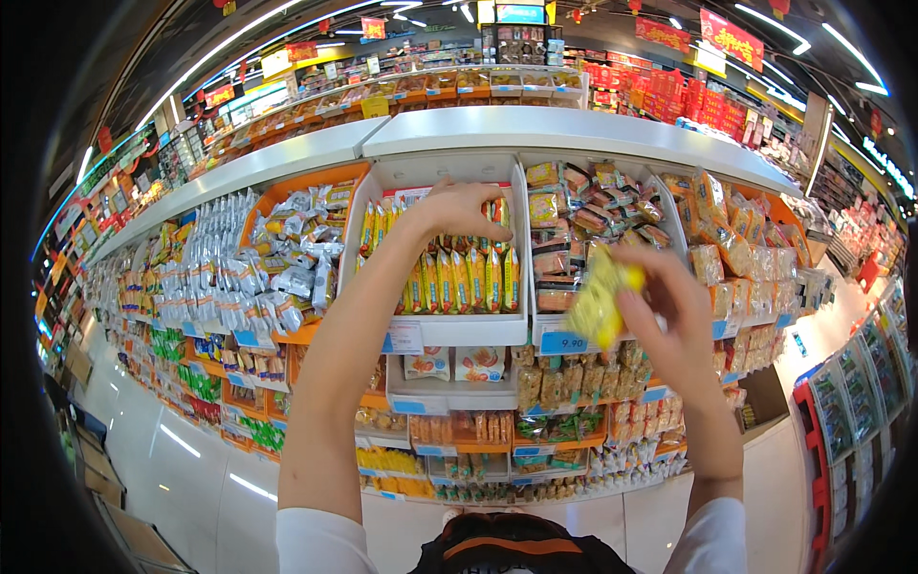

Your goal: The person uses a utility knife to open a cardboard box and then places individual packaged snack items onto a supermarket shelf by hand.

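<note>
My left hand (464, 209) reaches into the middle white bin (431, 328), its thumb and forefinger apart over upright yellow-wrapped snack packs (462, 279); its other fingertips are mostly hidden. My right hand (660, 308) is closed on a motion-blurred yellow package (598, 298), held over the front of the neighbouring bin of pink and yellow packets (583, 212), right of the yellow packs.
Bins of silver packets (304, 265) and orange-toned bags (741, 230) flank these. A white ledge (574, 130) runs behind, lower shelves (459, 429) sit below. A rack with a red edge (851, 402) stands at right, tiled floor (201, 478) shows at left.
</note>
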Tool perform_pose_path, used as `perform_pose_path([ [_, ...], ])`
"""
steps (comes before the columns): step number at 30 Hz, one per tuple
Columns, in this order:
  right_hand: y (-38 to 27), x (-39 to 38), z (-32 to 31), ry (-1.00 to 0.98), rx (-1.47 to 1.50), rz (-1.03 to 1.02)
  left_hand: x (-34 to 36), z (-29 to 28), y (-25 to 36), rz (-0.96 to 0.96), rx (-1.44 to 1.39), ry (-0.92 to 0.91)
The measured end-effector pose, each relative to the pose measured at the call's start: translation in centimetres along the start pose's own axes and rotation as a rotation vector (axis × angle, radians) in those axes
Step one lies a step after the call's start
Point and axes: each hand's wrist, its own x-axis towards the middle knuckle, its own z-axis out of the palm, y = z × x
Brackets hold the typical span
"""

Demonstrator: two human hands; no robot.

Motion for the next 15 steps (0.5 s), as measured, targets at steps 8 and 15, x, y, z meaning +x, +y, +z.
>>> perform_pose_path([
  [8,3.6,13.1,8.8,-0.052,-0.792,-0.246,-0.7,0.3,0.0,-0.013,-0.101,0.007],
  [15,7.1,15.6,10.1,-0.461,-0.982,-0.305,-1.3,0.9,-1.2,0.002,-0.071,0.101],
])
